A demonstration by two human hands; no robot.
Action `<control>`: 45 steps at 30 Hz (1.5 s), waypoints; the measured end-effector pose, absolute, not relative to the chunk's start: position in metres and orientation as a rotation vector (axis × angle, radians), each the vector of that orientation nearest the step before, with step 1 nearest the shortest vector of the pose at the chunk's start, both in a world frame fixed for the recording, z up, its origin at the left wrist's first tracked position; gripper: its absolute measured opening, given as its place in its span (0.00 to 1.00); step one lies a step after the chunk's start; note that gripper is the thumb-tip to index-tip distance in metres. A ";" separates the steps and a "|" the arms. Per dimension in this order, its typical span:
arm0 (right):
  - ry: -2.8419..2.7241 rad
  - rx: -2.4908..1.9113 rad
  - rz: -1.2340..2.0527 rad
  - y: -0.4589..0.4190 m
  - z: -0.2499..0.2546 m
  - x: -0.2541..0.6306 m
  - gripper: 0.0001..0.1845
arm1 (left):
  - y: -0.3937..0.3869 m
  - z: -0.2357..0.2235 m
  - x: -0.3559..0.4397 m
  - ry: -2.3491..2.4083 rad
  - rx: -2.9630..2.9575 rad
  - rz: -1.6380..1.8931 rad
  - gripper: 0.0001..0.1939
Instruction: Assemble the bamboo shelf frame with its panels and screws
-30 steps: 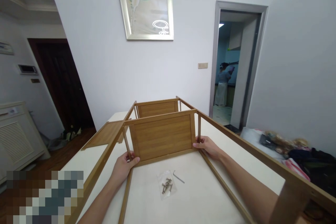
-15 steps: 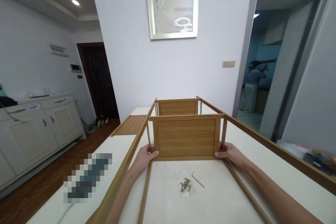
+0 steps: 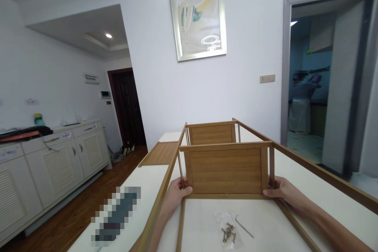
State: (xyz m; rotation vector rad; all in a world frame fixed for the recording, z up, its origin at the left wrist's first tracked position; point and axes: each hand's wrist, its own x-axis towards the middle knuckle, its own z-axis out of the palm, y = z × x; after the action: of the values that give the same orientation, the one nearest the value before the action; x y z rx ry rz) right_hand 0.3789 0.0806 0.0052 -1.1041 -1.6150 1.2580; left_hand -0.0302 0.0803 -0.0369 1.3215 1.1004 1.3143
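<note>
A brown wooden shelf panel [image 3: 226, 171] stands on edge inside a wooden rack frame [image 3: 310, 165] lying on its side. My left hand [image 3: 177, 193] is closed at the panel's lower left corner, its thumb on the near face and its fingers behind, partly hidden by the frame. At the lower right corner my right hand [image 3: 280, 189] pinches the panel the same way, beside a frame post. In front of the panel, a clear plastic bag with several screws [image 3: 228, 231] and a bent hex key [image 3: 244, 226] rest on the white tabletop.
Farther back a second shelf panel [image 3: 212, 133] stands between the rails. Another wooden panel [image 3: 158, 153] lies flat on the table [image 3: 153, 179] at the left. A pixelated dark object [image 3: 118, 216] is near the table's left edge. A person [image 3: 302, 98] stands beyond the doorway.
The view has tilted up and turned left, so the rack and table sit lower and farther right. Both hands keep their hold on the panel's lower corners.
</note>
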 end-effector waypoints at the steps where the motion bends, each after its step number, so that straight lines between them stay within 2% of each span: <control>1: -1.600 -1.085 1.283 0.080 0.006 0.378 0.26 | 0.081 -0.037 -0.031 1.100 1.316 1.311 0.21; 5: -1.544 -1.039 1.338 0.080 0.007 0.379 0.27 | 0.082 -0.036 -0.031 1.090 1.313 1.284 0.22; 9: -1.475 -1.066 1.370 0.081 0.004 0.378 0.24 | 0.079 -0.034 -0.029 1.125 1.337 1.278 0.23; 13: -1.428 -1.077 1.293 0.082 -0.002 0.376 0.22 | 0.077 -0.034 -0.030 1.176 1.321 1.271 0.22; 20: -1.411 -1.140 1.210 0.089 -0.017 0.381 0.27 | 0.074 -0.034 -0.031 1.179 1.333 1.199 0.23; 35: -1.489 -1.154 1.081 0.095 -0.027 0.380 0.23 | 0.065 -0.030 -0.017 1.415 1.627 1.327 0.18; 45: -1.341 -1.116 1.108 0.095 -0.029 0.381 0.24 | 0.054 -0.022 -0.012 1.741 1.750 1.291 0.25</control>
State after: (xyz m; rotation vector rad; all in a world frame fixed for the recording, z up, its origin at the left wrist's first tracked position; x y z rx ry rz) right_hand 0.3815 0.0953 -0.0287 -1.1157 -1.3410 1.1081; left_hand -0.0121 0.0542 -0.0223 1.7498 1.7410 1.2912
